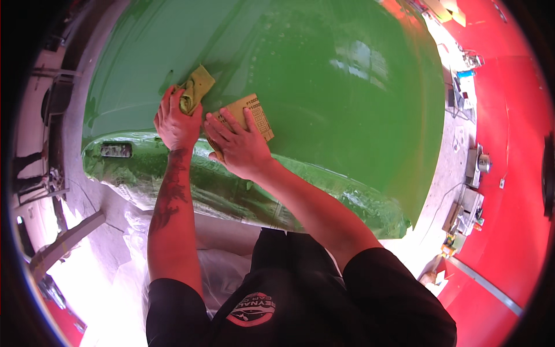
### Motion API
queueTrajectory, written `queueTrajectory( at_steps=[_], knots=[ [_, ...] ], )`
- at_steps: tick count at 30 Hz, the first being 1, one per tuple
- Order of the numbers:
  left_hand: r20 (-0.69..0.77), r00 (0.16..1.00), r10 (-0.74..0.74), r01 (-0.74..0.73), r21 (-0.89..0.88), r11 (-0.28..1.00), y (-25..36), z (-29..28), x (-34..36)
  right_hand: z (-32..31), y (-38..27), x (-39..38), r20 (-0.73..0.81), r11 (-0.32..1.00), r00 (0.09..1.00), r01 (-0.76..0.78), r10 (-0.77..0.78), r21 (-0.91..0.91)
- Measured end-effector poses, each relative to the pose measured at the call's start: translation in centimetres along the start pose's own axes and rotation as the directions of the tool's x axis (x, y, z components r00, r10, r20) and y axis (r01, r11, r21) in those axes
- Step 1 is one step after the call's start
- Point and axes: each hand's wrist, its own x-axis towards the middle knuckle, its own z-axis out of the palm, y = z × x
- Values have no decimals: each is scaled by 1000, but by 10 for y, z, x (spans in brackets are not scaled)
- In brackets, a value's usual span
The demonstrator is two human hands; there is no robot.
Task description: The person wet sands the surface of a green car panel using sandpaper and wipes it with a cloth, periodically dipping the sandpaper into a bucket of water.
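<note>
A glossy green car hood (324, 110) curves out in front of me. My left hand (178, 124) is closed around a crumpled yellow-green cloth (199, 84), which rests on the hood's near left part. Right beside it, my right hand (240, 141) presses a tan sheet of sandpaper (261, 115) to the surface. Its fingers are spread over the printed back of the sheet, and an edge of the paper shows by the thumb. The sheet's abrasive face is turned away from me. Dull, lighter streaks run across the paint around both hands.
Close to my body, the hood's front edge drops to a recessed strip with a dark rectangular opening (116, 150). Clear plastic sheeting (222, 269) hangs below. At right stand a red wall (514, 173) and several tools and boxes; a grey beam (69, 243) is at left.
</note>
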Motion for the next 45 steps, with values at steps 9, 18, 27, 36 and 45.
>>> queueTrajectory(
  at_steps=[9, 18, 27, 36, 45],
  knots=[
    [-24, 996, -83, 84, 68, 994, 4, -4, 2, -30, 118, -322, 166, 749, 731, -648, 662, -138],
    [-59, 996, -69, 75, 94, 993, 17, 2, 2, -3, 27, -106, -30, 941, 941, -338, 338, -27],
    [-42, 995, -92, 95, 85, 992, -8, -2, 3, 3, 37, -131, -115, 925, 925, -344, 363, 159],
    [-9, 997, -74, 74, 142, 987, -1, 7, 8, -13, 156, -388, -7, 57, 56, -981, 998, 187],
    [23, 992, -122, 119, 110, 987, -16, 4, 5, -28, 96, -343, -7, 534, 534, -844, 845, 45]
  ],
)
